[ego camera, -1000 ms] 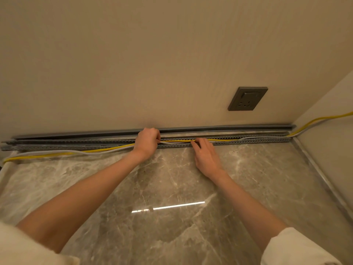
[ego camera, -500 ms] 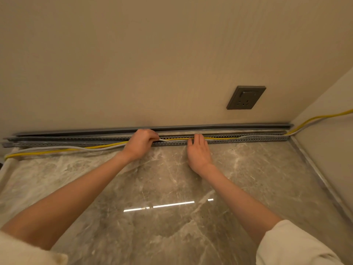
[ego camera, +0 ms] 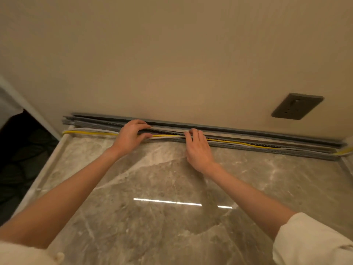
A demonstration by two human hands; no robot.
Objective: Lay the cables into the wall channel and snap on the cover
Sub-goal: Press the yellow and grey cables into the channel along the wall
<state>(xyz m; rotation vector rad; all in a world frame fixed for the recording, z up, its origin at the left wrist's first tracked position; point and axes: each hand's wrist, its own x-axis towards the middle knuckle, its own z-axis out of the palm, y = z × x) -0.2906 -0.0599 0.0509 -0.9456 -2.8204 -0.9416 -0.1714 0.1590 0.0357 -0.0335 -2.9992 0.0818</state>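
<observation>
A long grey slotted channel (ego camera: 267,149) lies on the marble surface along the foot of the beige wall. A yellow cable (ego camera: 89,132) and a white cable (ego camera: 84,129) run along it: right of my hands they sit inside the channel, left of them they lie outside on the marble. A plain grey cover strip (ego camera: 248,131) rests behind the channel against the wall. My left hand (ego camera: 129,136) is curled over the channel's front wall, thumb under the cables. My right hand (ego camera: 198,148) lies flat, fingertips pressing the cables at the channel.
A dark wall socket (ego camera: 297,109) sits on the wall at the right. The marble slab (ego camera: 162,188) ends at a pale left rim (ego camera: 47,167), with a dark drop beyond it. At the far right corner the cables (ego camera: 345,151) leave the channel.
The view has swung to the left, so the slab's left end and the dark gap now show. Both hands have shifted left along the channel, still on the cables.
</observation>
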